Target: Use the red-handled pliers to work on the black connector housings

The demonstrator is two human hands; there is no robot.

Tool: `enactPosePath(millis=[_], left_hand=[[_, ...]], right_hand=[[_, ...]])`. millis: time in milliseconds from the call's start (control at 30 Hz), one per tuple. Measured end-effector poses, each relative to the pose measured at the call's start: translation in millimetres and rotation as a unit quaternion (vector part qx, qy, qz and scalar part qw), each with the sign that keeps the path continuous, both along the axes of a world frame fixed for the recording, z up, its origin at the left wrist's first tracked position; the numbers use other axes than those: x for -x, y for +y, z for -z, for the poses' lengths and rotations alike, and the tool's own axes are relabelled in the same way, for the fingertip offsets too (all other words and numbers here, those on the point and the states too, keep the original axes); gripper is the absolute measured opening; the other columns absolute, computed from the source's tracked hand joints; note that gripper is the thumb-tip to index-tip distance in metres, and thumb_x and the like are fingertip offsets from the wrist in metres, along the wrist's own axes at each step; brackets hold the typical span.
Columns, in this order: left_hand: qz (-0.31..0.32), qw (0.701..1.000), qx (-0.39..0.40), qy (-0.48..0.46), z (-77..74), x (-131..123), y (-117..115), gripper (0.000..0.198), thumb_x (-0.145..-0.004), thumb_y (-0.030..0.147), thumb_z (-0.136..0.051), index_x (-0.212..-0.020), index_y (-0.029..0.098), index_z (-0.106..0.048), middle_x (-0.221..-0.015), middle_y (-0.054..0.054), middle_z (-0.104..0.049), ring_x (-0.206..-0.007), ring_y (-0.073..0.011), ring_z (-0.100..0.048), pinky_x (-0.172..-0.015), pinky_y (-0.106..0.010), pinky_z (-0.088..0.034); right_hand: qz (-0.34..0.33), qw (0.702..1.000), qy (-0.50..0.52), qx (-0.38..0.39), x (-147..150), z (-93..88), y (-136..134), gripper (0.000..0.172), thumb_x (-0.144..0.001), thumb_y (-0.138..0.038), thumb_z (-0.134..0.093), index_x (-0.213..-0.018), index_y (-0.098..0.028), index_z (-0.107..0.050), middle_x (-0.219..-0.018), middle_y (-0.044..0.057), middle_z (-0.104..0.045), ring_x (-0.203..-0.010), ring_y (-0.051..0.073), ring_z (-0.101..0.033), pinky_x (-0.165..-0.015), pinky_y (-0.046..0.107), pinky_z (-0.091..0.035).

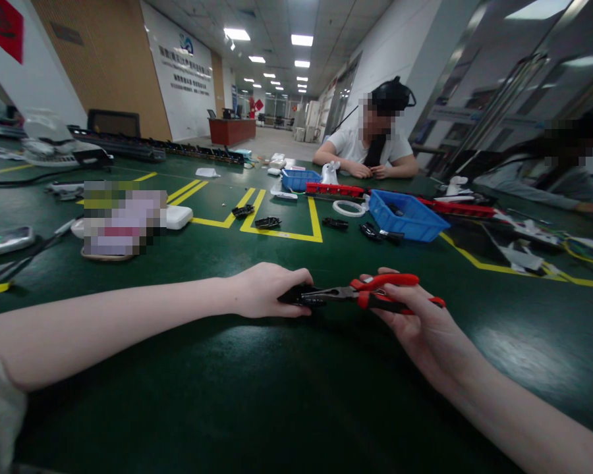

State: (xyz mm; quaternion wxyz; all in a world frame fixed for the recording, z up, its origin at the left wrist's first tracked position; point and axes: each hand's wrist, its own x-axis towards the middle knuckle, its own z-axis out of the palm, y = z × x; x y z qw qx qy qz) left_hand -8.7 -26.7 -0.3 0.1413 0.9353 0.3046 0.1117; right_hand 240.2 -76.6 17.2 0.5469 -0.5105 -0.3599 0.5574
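Between the thumb and fingers of my left hand (pixel 269 289) is a small black plastic part (pixel 299 297), held just over the green table. My right hand (pixel 420 309) is wrapped round the red and black handles of a pair of long-nose pliers (pixel 383 289). The metal jaws point left and meet the right end of the black part; whether they grip it I cannot tell. My left fingers hide some of the part. Beyond my hands, similar black parts (pixel 267 223) lie on the table near yellow tape lines.
A blue bin (pixel 408 217) stands at the right, with a white ring (pixel 349 208) beside it. Farther back are a smaller blue bin (pixel 300 179) and a red strip (pixel 333 190). A phone (pixel 123 227) lies at the left. A person (pixel 370 148) sits across the table.
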Motion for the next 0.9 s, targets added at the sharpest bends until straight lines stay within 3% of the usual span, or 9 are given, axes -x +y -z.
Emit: enactPosePath(millis=[433,900], left_hand=[[0.005,1.0,0.0,0.001,-1.9,-0.4,-0.9,0.035,-0.091,0.04,-0.061,-0.115,0.018,-0.051,-0.089,-0.003,-0.068,-0.075,-0.0181,-0.065,-0.06,-0.024,-0.043],[0.001,1.0,0.0,0.006,-0.1,-0.6,0.3,0.033,-0.091,0.039,-0.06,-0.115,0.019,-0.051,-0.089,-0.003,-0.067,-0.073,-0.0178,-0.064,-0.06,-0.024,-0.043]], right_hand=[[0.016,1.0,-0.005,0.006,-1.0,-2.1,0.3,0.035,-0.067,-0.022,-0.076,-0.1,-0.023,-0.064,-0.106,0.004,-0.073,-0.112,0.026,-0.065,-0.1,0.039,-0.052],[0.01,1.0,0.006,0.003,1.7,1.7,-3.2,0.042,-0.067,-0.025,-0.079,-0.106,-0.022,-0.063,-0.105,0.005,-0.074,-0.111,0.025,-0.065,-0.095,0.036,-0.056]])
